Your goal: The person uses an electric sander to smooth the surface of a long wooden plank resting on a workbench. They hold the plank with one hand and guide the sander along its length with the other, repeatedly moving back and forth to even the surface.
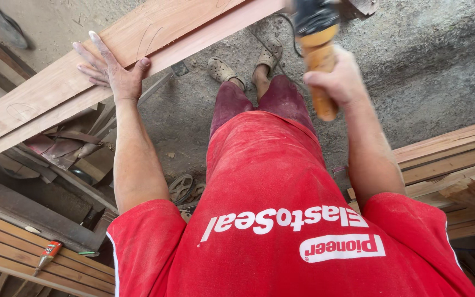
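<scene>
A long reddish-brown wooden plank (pixel 56 88) is being pressed near its edge by the flat, spread left hand (pixel 111 69); an orange-handled power tool (pixel 319 52) is being gripped tightly by the right hand (pixel 339 82) above open concrete floor (pixel 430 66).

At the lower left, you have a small tube-shaped package (pixel 47 255) lying on the stacked planks (pixel 6 242), near their lower edge. It is orange with a dark band, narrowing to a thin nozzle that points down-left. On your red shirt (pixel 270 181) sit two printed labels: a line of white lettering (pixel 284 219) across the chest, and below it a white rounded patch (pixel 342 247) with red lettering.
</scene>
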